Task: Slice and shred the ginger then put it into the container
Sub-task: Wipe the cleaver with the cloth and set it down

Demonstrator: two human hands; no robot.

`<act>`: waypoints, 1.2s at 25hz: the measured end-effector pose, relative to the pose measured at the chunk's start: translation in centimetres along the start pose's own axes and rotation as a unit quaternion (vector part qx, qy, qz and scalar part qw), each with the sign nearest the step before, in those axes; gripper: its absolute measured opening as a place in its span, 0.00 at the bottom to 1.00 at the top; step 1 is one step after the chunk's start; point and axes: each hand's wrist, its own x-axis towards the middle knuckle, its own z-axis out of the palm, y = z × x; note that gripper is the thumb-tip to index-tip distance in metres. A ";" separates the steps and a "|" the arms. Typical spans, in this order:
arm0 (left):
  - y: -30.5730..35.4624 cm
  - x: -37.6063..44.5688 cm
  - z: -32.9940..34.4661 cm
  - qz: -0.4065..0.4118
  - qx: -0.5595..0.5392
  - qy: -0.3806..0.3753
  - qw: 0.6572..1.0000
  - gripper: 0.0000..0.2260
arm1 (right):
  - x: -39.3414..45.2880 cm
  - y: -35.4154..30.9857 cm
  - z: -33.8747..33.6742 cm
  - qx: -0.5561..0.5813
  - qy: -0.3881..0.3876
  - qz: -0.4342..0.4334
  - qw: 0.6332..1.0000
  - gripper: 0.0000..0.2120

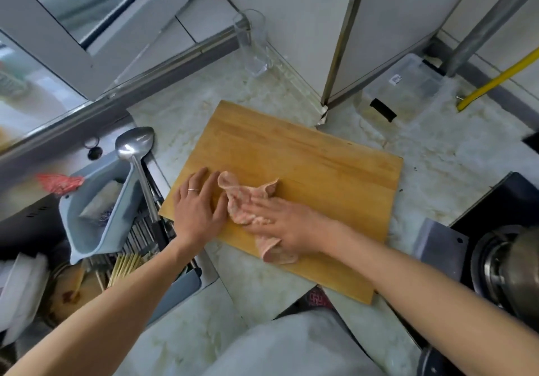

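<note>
A rectangular wooden cutting board (291,177) lies on the pale marbled table (431,154); the right hand (280,224), fingers straight, presses a crumpled pink cloth (248,200) at the board's 7 o'clock; the left hand (198,209) rests flat beside it, fingers spread; a clear lidded plastic container (408,86) sits at 1 o'clock; no ginger can be made out.

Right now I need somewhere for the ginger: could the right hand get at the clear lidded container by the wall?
Probably yes. The right hand presses a cloth on the cutting board; only bare counter separates it from the container.
</note>
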 end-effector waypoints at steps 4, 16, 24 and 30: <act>-0.3 -0.3 0.2 -0.018 -0.038 0.032 0.999 0.26 | 2.3 6.9 -2.9 0.056 0.136 0.309 0.940 0.34; -3.7 0.5 -1.5 -0.299 -0.388 0.141 0.860 0.16 | 12.6 1.2 -3.5 0.043 0.122 0.279 0.951 0.30; -4.0 0.7 -1.7 -0.306 -0.434 0.129 0.838 0.16 | 14.9 8.7 -7.5 0.004 0.091 0.261 0.961 0.31; -3.6 0.6 -0.2 -0.273 -0.316 0.186 0.890 0.22 | 14.3 -1.8 -3.6 -0.051 -0.037 -0.122 0.991 0.29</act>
